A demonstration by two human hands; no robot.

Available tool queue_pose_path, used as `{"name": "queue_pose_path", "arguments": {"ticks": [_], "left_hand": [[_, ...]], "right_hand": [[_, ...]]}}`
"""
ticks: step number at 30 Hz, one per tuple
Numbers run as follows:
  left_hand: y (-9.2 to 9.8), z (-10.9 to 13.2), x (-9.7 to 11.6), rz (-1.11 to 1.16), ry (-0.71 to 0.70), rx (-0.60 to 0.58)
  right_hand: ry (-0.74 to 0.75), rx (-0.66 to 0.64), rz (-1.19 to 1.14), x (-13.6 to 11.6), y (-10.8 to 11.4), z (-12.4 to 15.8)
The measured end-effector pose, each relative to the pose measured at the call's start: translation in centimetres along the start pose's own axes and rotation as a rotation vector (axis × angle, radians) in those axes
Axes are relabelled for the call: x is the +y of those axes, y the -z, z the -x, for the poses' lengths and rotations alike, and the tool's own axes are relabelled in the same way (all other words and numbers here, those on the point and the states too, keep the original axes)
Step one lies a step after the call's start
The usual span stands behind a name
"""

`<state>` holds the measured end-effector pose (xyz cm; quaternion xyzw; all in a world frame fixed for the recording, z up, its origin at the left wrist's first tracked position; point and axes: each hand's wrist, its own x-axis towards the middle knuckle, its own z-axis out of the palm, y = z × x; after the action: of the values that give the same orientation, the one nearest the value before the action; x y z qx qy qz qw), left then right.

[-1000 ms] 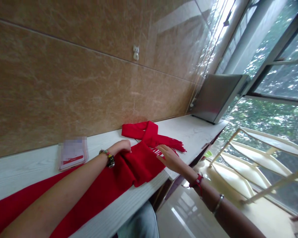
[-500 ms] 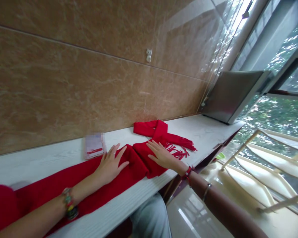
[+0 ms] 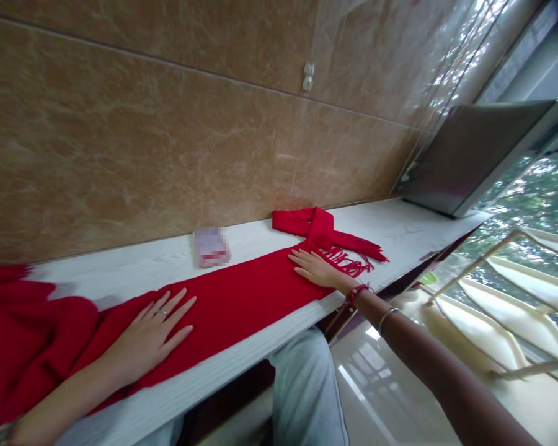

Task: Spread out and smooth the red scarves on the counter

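A red scarf [image 3: 242, 303] lies along the white counter, its middle stretch flat and smooth. My left hand [image 3: 151, 334] rests on it with the fingers spread, where the flat part meets a bunched heap of the cloth at the left. Palm down, my right hand [image 3: 314, 267] presses on the scarf near its right end, fingers stretched out. Just beyond that hand, the fringed end is folded over itself in a loop against the wall. A small clear case [image 3: 211, 248], partly blurred, sits behind the scarf.
The white counter [image 3: 390, 226] runs along a brown tiled wall [image 3: 167, 142]. A grey metal appliance [image 3: 474, 155] stands at its far right end. Cream shelving [image 3: 497, 291] rises from the floor at the right, by a window. My knee [image 3: 307, 378] is below the counter's edge.
My left hand has slid left along the scarf, and the crease between the hands has flattened out. My right hand stays on the scarf's right part. The view has shifted somewhat.
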<state>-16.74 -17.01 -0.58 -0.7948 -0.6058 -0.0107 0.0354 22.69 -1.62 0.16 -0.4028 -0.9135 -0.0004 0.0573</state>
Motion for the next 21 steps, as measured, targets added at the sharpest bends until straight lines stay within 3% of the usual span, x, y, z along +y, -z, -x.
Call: {"name": "queue_pose_path", "arguments": {"ticks": [3,6,10,12,14,16,21], "left_hand": [[0.5,-0.5,0.0,0.011,0.022,-0.071],[2.3,-1.9,1.0,0.023,0.009,-0.162],[5.2,-5.2,6.3,0.098,-0.137,-0.085],[5.6,-7.2,9.4,0.137,-0.225,-0.082],[5.0,-9.1,11.6,0.149,-0.278,-0.063],[3.6,-10.5,12.4,0.155,-0.279,-0.048],[1.1,-11.5,11.5,0.150,-0.249,-0.056]], "right_hand": [[-0.007,-0.013,-0.013,-0.1,0.2,0.0],[-0.003,-0.001,-0.045,-0.1,0.9,0.1],[0.012,0.063,-0.073,0.1,2.2,1.1],[0.019,0.047,-0.061,0.3,2.3,2.1],[0.020,0.010,-0.040,0.5,1.7,3.2],[0.014,-0.008,-0.018,0.8,1.0,4.1],[0.014,-0.039,-0.004,0.7,1.3,3.5]]}}
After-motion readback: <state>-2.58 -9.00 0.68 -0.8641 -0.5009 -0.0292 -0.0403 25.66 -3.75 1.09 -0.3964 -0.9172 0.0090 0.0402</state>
